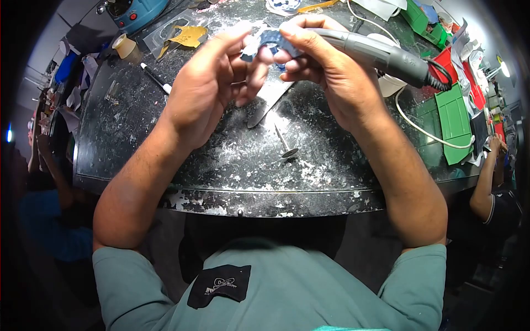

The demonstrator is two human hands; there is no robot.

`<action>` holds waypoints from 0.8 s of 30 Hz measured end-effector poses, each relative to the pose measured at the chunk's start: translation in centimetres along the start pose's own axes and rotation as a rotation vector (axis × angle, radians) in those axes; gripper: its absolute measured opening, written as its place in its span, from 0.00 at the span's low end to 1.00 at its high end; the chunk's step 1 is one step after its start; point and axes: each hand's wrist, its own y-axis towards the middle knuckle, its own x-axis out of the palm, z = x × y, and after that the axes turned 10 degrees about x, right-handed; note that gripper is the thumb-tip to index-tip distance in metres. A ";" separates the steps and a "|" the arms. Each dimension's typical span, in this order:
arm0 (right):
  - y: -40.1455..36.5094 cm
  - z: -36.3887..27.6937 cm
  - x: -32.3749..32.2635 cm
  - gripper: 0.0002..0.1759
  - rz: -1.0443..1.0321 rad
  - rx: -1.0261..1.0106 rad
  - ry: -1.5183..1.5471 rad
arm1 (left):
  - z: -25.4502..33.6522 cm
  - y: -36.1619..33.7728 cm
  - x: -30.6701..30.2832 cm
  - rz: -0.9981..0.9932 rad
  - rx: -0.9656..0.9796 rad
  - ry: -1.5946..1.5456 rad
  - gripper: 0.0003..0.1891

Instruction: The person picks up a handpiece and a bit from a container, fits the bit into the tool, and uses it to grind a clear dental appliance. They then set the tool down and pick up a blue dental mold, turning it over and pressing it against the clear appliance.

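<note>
Blue piece held at the fingertips of both hands

Left hand (201, 91): fingers curled, fingertips at the blue piece (271, 38); exact contact is blurred. Right hand (342, 74): thumb and fingers closed on the grey handpiece (381, 54), fingertips also at the blue piece, which sits between the two hands above the worktop (232, 165). Handpiece extends rightward from the right fingers, its rear end at a coiled black cord (440, 77). Below the fingers, on the worktop: a flat blade (268, 105) and, nearer the person, a small disc on a thin shank (288, 153). Left of the left fingers: a marker pen (156, 79). Worktop surface bears white residue.
</note>
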 end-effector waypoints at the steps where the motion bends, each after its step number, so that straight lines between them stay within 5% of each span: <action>1: 0.0 0.2 0.0 0.12 0.007 0.000 0.072 | -0.1 0.0 0.2 -0.001 0.001 0.001 0.17; 10: -0.6 -0.7 0.2 0.16 0.070 -0.021 -0.083 | -1.1 0.1 0.3 -0.145 0.209 0.058 0.28; 13: -0.4 -0.2 -0.1 0.15 -0.004 0.075 0.123 | -1.2 0.1 0.5 -0.151 0.259 0.210 0.31; 19: -0.7 -0.9 -0.4 0.26 0.074 0.151 -0.044 | -0.3 0.7 -0.1 -0.034 0.142 -0.149 0.33; 21: 0.0 -0.8 -0.7 0.23 0.172 -0.285 -0.323 | -0.2 0.6 -0.2 0.032 0.228 -0.153 0.34; 22: -0.1 -1.5 -0.9 0.22 0.175 -0.116 -0.364 | -0.2 0.8 -0.4 0.051 0.227 -0.241 0.26; 24: -0.1 -2.2 -1.2 0.27 0.239 0.090 -0.525 | -0.3 0.9 -0.8 0.078 0.255 -0.192 0.26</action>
